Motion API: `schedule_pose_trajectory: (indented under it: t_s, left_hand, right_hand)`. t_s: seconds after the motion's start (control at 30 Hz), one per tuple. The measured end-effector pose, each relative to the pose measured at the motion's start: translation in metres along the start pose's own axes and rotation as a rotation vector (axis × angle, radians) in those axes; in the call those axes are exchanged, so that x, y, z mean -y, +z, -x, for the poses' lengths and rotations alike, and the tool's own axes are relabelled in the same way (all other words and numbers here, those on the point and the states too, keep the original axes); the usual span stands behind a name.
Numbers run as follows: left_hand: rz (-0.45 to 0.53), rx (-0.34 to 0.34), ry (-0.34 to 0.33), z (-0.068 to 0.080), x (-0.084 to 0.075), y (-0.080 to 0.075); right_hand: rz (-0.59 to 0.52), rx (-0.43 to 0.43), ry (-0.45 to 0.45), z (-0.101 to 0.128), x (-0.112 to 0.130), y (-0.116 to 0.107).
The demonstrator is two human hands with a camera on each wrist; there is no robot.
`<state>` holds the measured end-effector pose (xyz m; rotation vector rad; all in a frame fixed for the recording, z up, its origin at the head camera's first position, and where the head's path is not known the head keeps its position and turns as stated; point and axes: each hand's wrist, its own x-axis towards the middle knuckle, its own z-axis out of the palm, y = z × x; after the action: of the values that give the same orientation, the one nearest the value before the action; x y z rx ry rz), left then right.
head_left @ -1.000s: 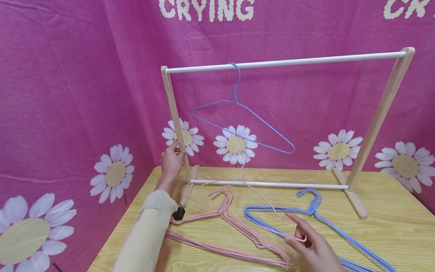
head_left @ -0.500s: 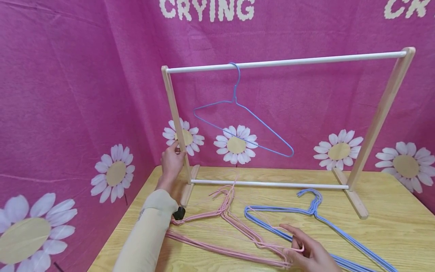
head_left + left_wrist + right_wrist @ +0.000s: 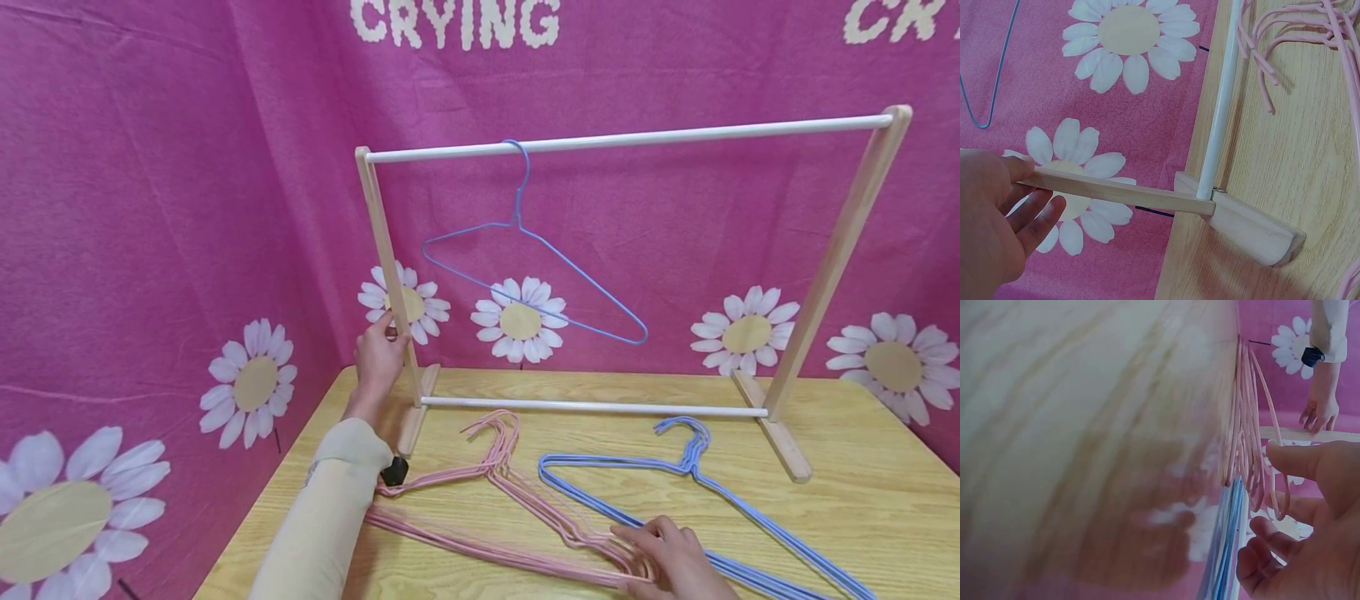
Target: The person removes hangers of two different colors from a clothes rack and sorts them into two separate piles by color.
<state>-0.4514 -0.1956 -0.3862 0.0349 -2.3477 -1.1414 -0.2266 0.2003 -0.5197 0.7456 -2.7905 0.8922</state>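
My left hand (image 3: 384, 333) grips the left wooden upright (image 3: 1116, 190) of a small clothes rack (image 3: 630, 135), thumb on top and fingers underneath (image 3: 1035, 215). One blue wire hanger (image 3: 525, 275) hangs from the rack's white top rail. A stack of pink hangers (image 3: 495, 475) lies on the table in front of the rack, with a stack of blue hangers (image 3: 690, 467) to its right. My right hand (image 3: 641, 542) rests low on the right corner of the pink stack. In the right wrist view its thumb and curled fingers (image 3: 1266, 550) pinch the end of a pink hanger (image 3: 1275, 500).
The wooden table (image 3: 862, 517) stands in a corner of pink fabric with daisies (image 3: 150, 208). The rack's foot (image 3: 1254, 228) and white lower rail (image 3: 1222, 94) lie just behind the pink hooks (image 3: 1285, 37). Bare tabletop shows to the right of the blue stack.
My right hand has lowered the pink hanger it held raised down onto the pink stack. The hanging blue hanger sways slightly. The left hand has stayed on the upright.
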Motion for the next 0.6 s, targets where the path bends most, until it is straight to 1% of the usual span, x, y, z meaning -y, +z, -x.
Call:
schedule_pose_trajectory:
  t_s: [0.03,0.1,0.33,0.5,0.6]
  left_hand:
    - [0.001,0.001,-0.001,0.0001,0.0003,-0.0002]
    - [0.004,0.004,0.002,0.0000,0.0007,-0.0002]
    - [0.015,0.004,-0.009,-0.0011,0.0016,0.0003]
    - [0.001,0.001,-0.007,-0.0008,0.0017,0.0004]
    - [0.000,0.003,-0.004,-0.0005,0.0016,0.0004]
  right_hand:
    - [0.011,0.015,0.026,0.0000,0.0003,0.0001]
    - [0.032,0.013,0.022,-0.0002,-0.0006,0.0009]
    - [0.004,0.087,0.020,-0.0015,-0.0052,0.0018]
    - [-0.004,0.099,0.021,-0.0022,-0.0039,0.0008]
    - [0.003,0.086,-0.001,-0.0044,0.0012,-0.0049]
